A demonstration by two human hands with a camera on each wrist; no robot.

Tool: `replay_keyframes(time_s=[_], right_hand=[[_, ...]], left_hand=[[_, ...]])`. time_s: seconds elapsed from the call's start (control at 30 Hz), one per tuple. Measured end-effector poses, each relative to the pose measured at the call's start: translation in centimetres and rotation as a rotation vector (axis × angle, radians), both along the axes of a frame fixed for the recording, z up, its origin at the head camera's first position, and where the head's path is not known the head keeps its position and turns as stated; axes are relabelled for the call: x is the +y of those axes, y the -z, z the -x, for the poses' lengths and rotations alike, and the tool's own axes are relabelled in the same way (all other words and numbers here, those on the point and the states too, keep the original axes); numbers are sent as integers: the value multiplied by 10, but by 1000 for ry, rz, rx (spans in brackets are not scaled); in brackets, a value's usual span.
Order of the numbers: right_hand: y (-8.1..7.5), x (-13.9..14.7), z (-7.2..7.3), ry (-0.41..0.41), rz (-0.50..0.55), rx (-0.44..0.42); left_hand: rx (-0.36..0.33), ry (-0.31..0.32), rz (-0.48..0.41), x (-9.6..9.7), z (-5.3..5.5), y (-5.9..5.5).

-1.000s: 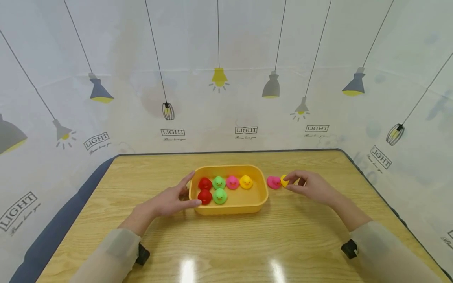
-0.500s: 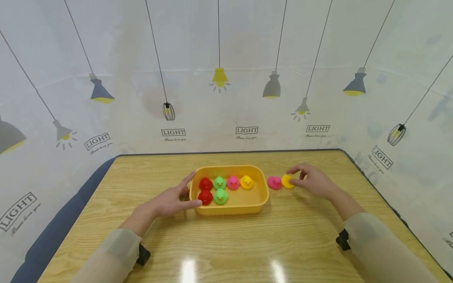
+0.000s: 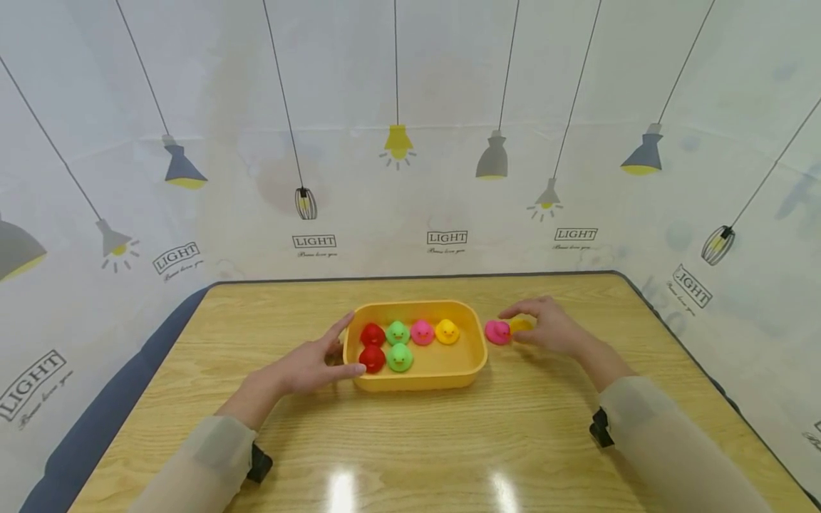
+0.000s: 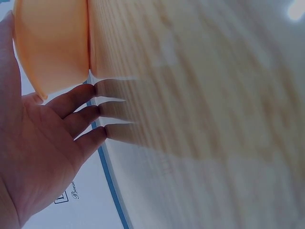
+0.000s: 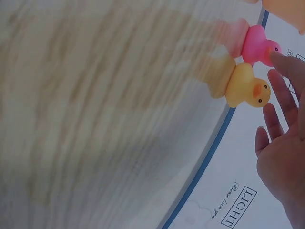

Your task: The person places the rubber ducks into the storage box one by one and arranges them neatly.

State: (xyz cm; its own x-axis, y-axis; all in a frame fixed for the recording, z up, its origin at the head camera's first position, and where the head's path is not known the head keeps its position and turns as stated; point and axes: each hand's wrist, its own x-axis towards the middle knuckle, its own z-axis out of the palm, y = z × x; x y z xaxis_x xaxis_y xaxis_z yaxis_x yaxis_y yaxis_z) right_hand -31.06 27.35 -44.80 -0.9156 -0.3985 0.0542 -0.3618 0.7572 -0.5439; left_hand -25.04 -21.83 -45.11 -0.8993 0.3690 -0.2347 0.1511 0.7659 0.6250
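My left hand [image 3: 308,365] rests at the left end of an orange-yellow plastic tub [image 3: 417,382], fingers fairly straight, thumb along the front rim. In the left wrist view its fingertips reach the tabletop beside the tub wall [image 4: 55,45]. My right hand [image 3: 553,326] hovers over two toy ducks right of the tub, thumb and fingers apart. The pink duck [image 3: 497,332] lies just ahead of its fingertips. A yellow duck [image 5: 245,85] is partly hidden under the hand in the head view. Inside the tub sit two red ducks [image 3: 372,358], two green ducks [image 3: 399,358], one pink and one yellow.
The ducks and tub stand on a wood-grain table [image 3: 410,442] with a dark edge at the back. A white curtain [image 3: 359,92] printed with lamps hangs behind and at both sides.
The right hand draws back off the yellow duck, then moves left over it toward the pink duck. The yellow duck stays beside the pink one. The left hand and tub hold still.
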Motion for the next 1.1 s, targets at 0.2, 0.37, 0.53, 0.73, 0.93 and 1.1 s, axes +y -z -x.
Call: replay_keyframes(time_s=[0.2,0.37,0.53,0.73,0.93,1.1], right_hand=[[4,-5,2,27,-21,-42],[6,-7,3,50,-22,-65],[6,-8,3,60,-30,-71],[6,-9,2,70,-37,-76],[4,-10,-4,70,6,-36],[0,-11,-10,22,56,65]], left_hand=[[8,1,-9,0,-1,0],[13,-3,-4,0,0,0],[14,0,-1,-1,0,1],[9,-4,1,0,0,2],[5,-15,4,0,1,2],[9,-11,-1,0,1,3]])
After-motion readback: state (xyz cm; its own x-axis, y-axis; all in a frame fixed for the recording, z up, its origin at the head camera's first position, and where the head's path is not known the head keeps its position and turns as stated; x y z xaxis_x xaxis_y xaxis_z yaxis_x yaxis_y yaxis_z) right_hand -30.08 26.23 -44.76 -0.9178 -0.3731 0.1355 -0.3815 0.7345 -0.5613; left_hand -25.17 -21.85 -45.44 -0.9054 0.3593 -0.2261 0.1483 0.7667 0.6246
